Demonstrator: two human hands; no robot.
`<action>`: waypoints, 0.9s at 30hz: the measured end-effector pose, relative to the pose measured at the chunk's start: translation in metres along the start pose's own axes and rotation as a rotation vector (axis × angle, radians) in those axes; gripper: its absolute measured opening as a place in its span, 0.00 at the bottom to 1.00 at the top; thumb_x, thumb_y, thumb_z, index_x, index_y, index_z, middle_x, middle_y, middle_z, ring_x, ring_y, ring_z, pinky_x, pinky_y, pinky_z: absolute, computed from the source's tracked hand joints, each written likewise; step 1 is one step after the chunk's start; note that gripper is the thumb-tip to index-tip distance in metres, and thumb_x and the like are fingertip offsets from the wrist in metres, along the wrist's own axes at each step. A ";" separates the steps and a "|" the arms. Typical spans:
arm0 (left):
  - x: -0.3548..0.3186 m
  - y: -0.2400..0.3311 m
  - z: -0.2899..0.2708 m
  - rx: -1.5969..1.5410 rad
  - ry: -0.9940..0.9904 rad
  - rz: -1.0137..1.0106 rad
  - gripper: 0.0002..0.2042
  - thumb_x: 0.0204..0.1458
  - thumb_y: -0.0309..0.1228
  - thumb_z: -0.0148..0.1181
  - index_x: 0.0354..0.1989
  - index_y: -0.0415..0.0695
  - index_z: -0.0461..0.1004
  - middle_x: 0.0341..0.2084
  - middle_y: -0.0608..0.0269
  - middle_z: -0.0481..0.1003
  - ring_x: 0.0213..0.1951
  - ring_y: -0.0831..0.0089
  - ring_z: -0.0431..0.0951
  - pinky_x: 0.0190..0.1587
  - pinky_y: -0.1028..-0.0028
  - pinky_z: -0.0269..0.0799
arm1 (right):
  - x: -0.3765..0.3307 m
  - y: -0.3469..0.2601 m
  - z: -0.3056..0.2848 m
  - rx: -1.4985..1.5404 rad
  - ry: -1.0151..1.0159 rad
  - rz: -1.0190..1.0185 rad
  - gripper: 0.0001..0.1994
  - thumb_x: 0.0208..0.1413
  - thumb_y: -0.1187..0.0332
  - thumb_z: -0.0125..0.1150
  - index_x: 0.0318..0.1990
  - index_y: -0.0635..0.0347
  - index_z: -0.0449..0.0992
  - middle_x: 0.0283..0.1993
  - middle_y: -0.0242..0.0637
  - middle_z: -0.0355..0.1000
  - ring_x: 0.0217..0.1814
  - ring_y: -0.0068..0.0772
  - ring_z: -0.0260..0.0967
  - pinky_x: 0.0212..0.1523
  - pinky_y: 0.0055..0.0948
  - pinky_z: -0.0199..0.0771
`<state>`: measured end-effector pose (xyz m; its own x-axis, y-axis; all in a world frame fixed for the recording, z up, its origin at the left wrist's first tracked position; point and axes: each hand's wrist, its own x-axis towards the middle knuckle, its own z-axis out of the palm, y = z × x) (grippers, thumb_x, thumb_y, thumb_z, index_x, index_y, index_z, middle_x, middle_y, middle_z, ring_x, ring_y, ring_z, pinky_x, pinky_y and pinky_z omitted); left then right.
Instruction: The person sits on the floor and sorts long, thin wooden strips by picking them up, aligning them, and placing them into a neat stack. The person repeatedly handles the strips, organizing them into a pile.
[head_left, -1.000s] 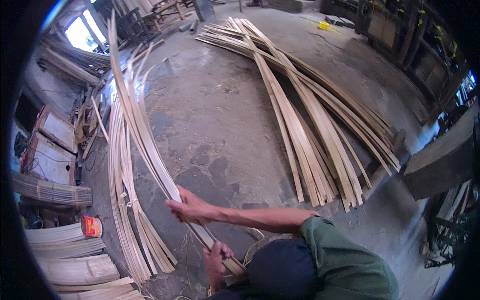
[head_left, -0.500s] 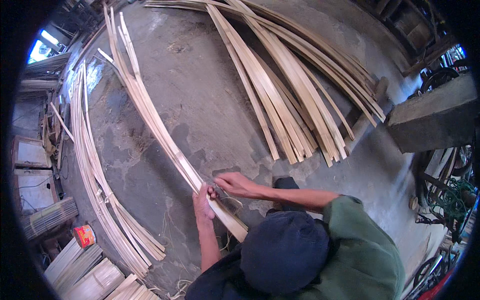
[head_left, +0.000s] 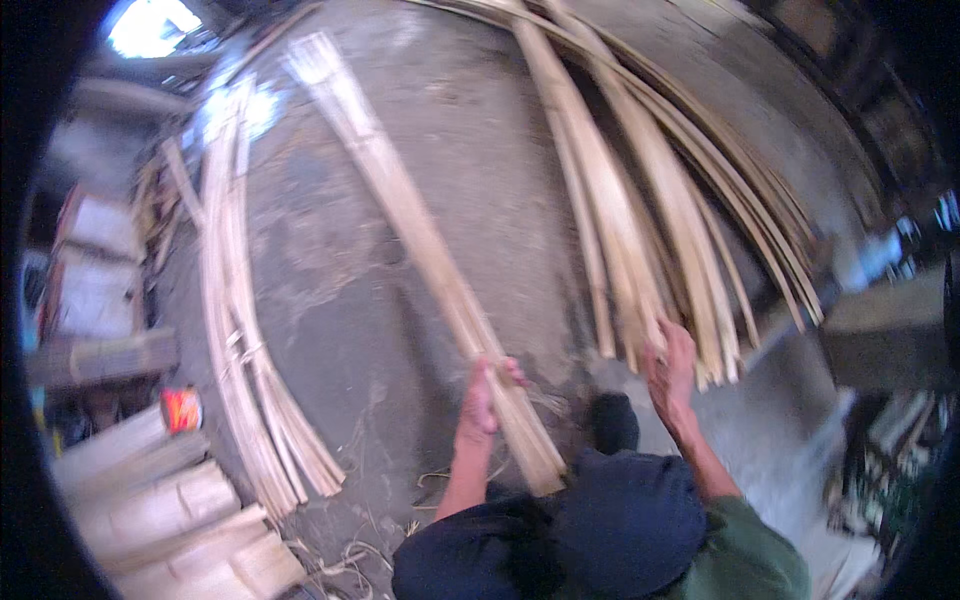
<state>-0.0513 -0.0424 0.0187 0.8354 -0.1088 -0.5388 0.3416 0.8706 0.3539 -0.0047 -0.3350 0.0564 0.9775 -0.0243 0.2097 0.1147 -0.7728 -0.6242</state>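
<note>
A long bundle of pale bamboo strips (head_left: 425,235) slants from the far left of the floor down toward me. Near its close end, my left hand (head_left: 482,400) is wrapped around it, thumb on one side and fingertips showing on the other. My right hand (head_left: 675,375) is at the near ends of a second spread of bamboo strips (head_left: 610,200) on the right. Its fingers are bent over one strip end there, though motion blur softens the detail.
To the left lies a tied bundle of thin strips (head_left: 225,270). Stacked pale slats (head_left: 165,500) and a red-orange tin (head_left: 182,410) sit at the lower left. A concrete block (head_left: 885,335) stands at the right, and a dark shoe (head_left: 615,420) is between my hands.
My right hand has left the held bundle and moved right to the other strips. The held bundle's far ends, splayed before, now lie together. The whole view has shifted.
</note>
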 end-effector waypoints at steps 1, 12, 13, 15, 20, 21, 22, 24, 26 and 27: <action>0.006 0.000 -0.018 0.084 0.051 0.023 0.25 0.53 0.51 0.63 0.42 0.39 0.68 0.32 0.61 0.73 0.35 0.67 0.76 0.44 0.64 0.76 | 0.000 -0.019 -0.001 0.031 -0.036 -0.016 0.17 0.59 0.69 0.59 0.53 0.64 0.70 0.48 0.50 0.71 0.53 0.48 0.69 0.54 0.38 0.68; 0.037 -0.013 0.000 0.132 0.046 -0.037 0.27 0.55 0.51 0.59 0.46 0.35 0.72 0.39 0.54 0.78 0.41 0.65 0.80 0.47 0.65 0.78 | -0.045 -0.063 0.069 0.799 -1.293 0.522 0.31 0.59 0.53 0.62 0.62 0.62 0.60 0.46 0.34 0.70 0.41 0.24 0.68 0.43 0.29 0.73; 0.042 -0.008 0.001 0.134 0.043 -0.036 0.28 0.55 0.52 0.60 0.47 0.35 0.72 0.39 0.54 0.78 0.42 0.65 0.80 0.48 0.64 0.78 | -0.048 -0.055 0.074 0.766 -1.289 0.480 0.31 0.58 0.53 0.63 0.61 0.62 0.61 0.45 0.34 0.70 0.40 0.24 0.68 0.42 0.28 0.73; 0.053 0.008 0.001 0.138 0.035 -0.044 0.30 0.53 0.54 0.61 0.47 0.34 0.72 0.39 0.54 0.78 0.42 0.64 0.80 0.48 0.64 0.77 | -0.052 -0.051 0.082 0.794 -1.197 0.469 0.29 0.56 0.54 0.66 0.57 0.63 0.63 0.40 0.33 0.70 0.36 0.23 0.69 0.37 0.28 0.73; 0.068 0.051 0.015 0.049 -0.082 0.007 0.26 0.51 0.49 0.65 0.47 0.38 0.72 0.36 0.57 0.78 0.38 0.68 0.80 0.42 0.68 0.79 | -0.044 -0.099 0.050 0.824 -1.195 0.427 0.29 0.52 0.58 0.70 0.54 0.64 0.62 0.35 0.33 0.70 0.31 0.22 0.67 0.32 0.26 0.71; 0.069 0.049 0.016 0.075 -0.078 0.061 0.23 0.52 0.47 0.66 0.46 0.39 0.73 0.35 0.58 0.78 0.37 0.68 0.80 0.41 0.68 0.79 | -0.041 -0.103 0.045 0.844 -1.169 0.414 0.29 0.52 0.59 0.71 0.54 0.64 0.62 0.34 0.33 0.69 0.31 0.22 0.67 0.31 0.26 0.71; 0.071 0.045 0.017 0.102 -0.074 0.116 0.21 0.52 0.44 0.66 0.44 0.40 0.73 0.34 0.59 0.78 0.35 0.69 0.80 0.40 0.68 0.79 | -0.042 -0.100 0.044 0.871 -1.139 0.367 0.29 0.53 0.61 0.70 0.54 0.65 0.61 0.32 0.32 0.69 0.29 0.22 0.66 0.29 0.25 0.69; 0.071 0.040 0.030 0.083 -0.103 0.172 0.14 0.51 0.37 0.68 0.39 0.44 0.72 0.30 0.63 0.76 0.32 0.72 0.78 0.37 0.69 0.78 | -0.048 -0.081 0.052 0.905 -1.144 0.404 0.28 0.54 0.61 0.69 0.54 0.64 0.61 0.32 0.32 0.69 0.29 0.22 0.66 0.29 0.25 0.68; 0.080 0.035 0.014 0.128 -0.073 0.178 0.13 0.52 0.37 0.68 0.39 0.45 0.72 0.28 0.64 0.75 0.30 0.73 0.77 0.36 0.70 0.78 | -0.049 -0.073 0.058 0.883 -1.176 0.446 0.27 0.54 0.62 0.68 0.54 0.64 0.61 0.32 0.31 0.69 0.29 0.21 0.66 0.29 0.25 0.69; 0.084 0.034 0.012 0.155 -0.059 0.181 0.13 0.52 0.37 0.67 0.38 0.45 0.72 0.28 0.64 0.75 0.30 0.73 0.77 0.35 0.70 0.77 | -0.047 -0.074 0.059 0.849 -1.195 0.467 0.27 0.54 0.62 0.68 0.54 0.64 0.61 0.32 0.31 0.69 0.29 0.21 0.67 0.30 0.25 0.70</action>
<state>0.0356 -0.0275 -0.0047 0.9112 0.0105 -0.4118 0.2421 0.7951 0.5561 -0.0488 -0.2394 0.0487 0.4728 0.6735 -0.5682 -0.5742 -0.2536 -0.7784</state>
